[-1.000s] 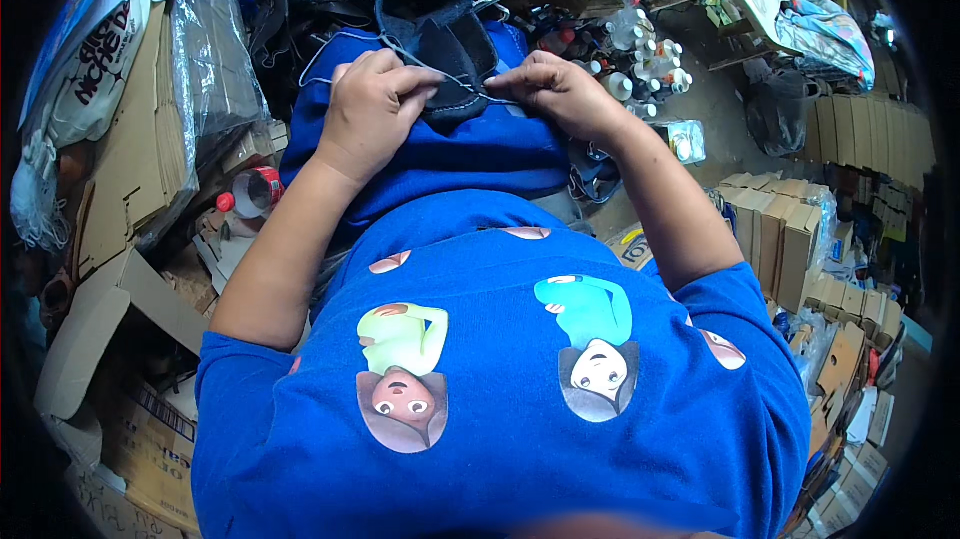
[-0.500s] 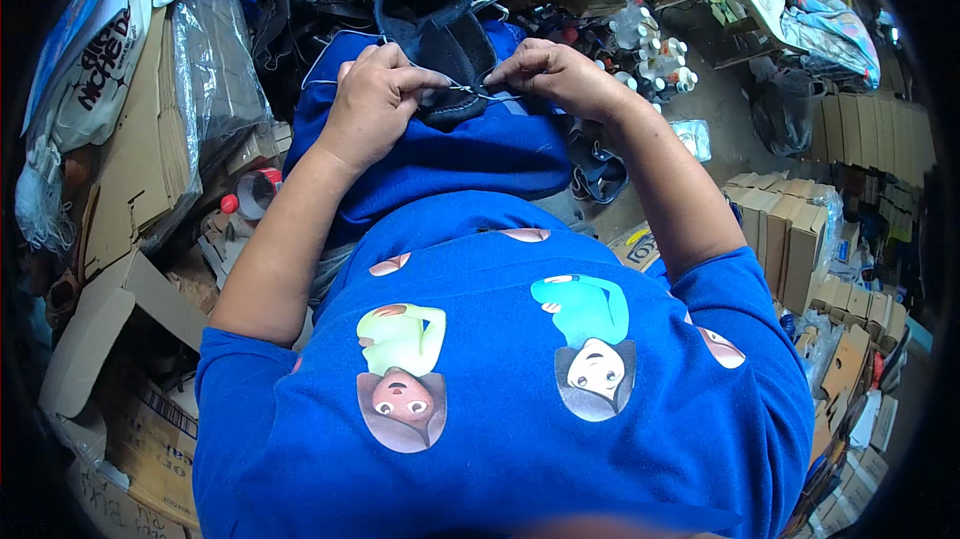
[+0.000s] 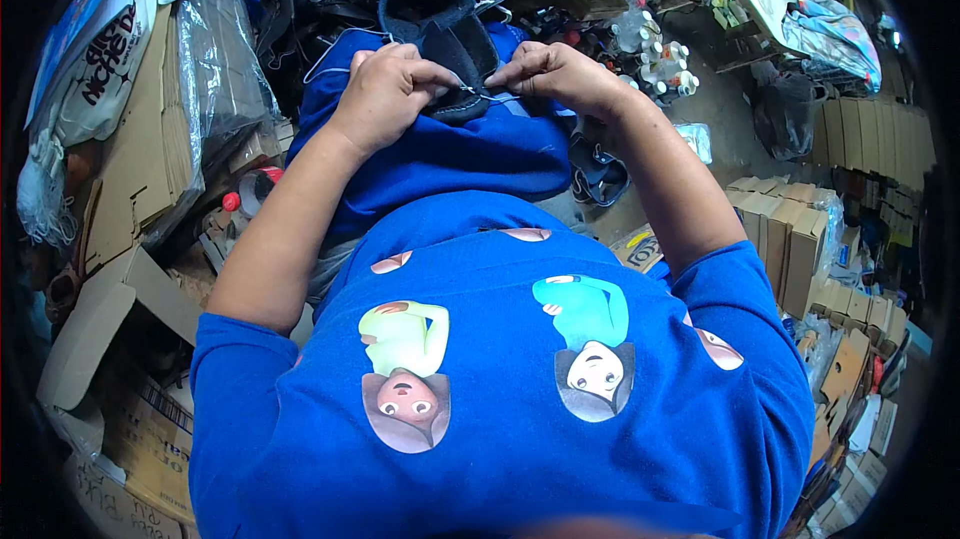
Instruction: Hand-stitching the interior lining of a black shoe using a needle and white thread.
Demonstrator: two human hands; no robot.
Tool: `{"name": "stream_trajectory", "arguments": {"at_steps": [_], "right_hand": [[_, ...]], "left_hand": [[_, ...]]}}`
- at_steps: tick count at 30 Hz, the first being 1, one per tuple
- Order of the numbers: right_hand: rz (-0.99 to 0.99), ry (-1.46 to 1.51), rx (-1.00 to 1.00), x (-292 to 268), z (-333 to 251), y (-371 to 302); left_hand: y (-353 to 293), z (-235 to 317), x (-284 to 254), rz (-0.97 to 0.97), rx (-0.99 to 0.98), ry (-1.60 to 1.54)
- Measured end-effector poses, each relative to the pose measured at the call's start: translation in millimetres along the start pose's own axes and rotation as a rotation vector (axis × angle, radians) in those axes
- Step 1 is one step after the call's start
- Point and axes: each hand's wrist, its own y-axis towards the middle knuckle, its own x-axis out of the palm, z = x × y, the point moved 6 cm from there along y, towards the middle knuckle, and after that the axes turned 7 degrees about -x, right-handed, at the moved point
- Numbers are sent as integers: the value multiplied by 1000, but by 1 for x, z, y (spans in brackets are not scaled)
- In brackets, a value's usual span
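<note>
A black shoe upper (image 3: 458, 51), open at the top, lies on the blue cloth (image 3: 460, 164) over my lap. My left hand (image 3: 388, 94) is at its near left edge, thumb and forefinger pinched together on a pale thread (image 3: 492, 97). My right hand (image 3: 560, 77) is at the right edge, its fingers closed on the same thread. The thread runs between both hands across the shoe's near end. A loose loop of it curves out left of my left hand. Whether a needle is in my fingers is too small to tell.
Flattened cardboard (image 3: 135, 159) and clear plastic sheeting (image 3: 225, 59) stand at the left. An open carton (image 3: 120, 309) is nearer. Several small white-capped bottles (image 3: 660, 64) stand beyond my right hand. Rows of upright cardboard boxes (image 3: 785, 229) line the right, and a black bag (image 3: 785, 114) lies behind them.
My left hand has shifted slightly right and down, its fingers curling in more. The thread loop at its left shows wider. My right hand has hardly moved.
</note>
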Motion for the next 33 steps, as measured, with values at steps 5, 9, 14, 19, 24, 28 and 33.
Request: {"name": "stream_trajectory", "arguments": {"at_steps": [5,9,14,19,24,28,33], "right_hand": [[-21,27,24,4,-4,-2],[7,60,28,5,-4,-9],[-8,25,-9,5,-1,-2],[3,-64,32,7,-13,-3],[198,165,94,15,-7,-15],[243,288,155,19,2,-9],[234,332,153,21,-7,-5]], "left_hand": [[5,0,-1,-12,83,-105],[-1,0,0,-8,76,-75],[2,6,-1,44,137,-41],[-1,29,-8,57,260,106],[-22,11,-12,89,-123,67],[-15,5,-4,4,-295,27],[-3,-4,13,-134,-409,-81]]}}
